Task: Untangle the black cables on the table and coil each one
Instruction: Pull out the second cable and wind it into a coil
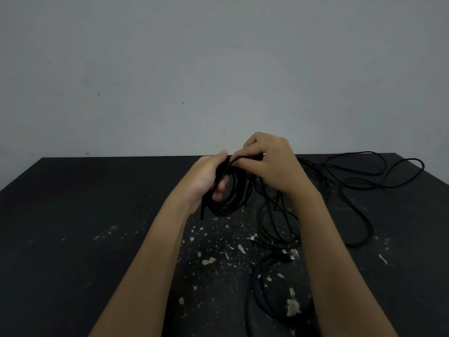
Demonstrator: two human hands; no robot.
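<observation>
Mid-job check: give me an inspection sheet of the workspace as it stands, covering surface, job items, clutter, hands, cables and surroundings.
Surface: black table, top scratched and chipped, pale flecks near the middle.
Job's things: partly wound coil of black cable held above the table.
Clutter: nothing seen apart from cables.
Grippers: left hand closed around the coil; right hand pinching a strand at the coil's top.
Cables: loose cables sprawl in loops to the right; more loops lie near the front, with metal plugs showing. Their number cannot be told.
Surroundings: plain grey wall behind the table.
</observation>
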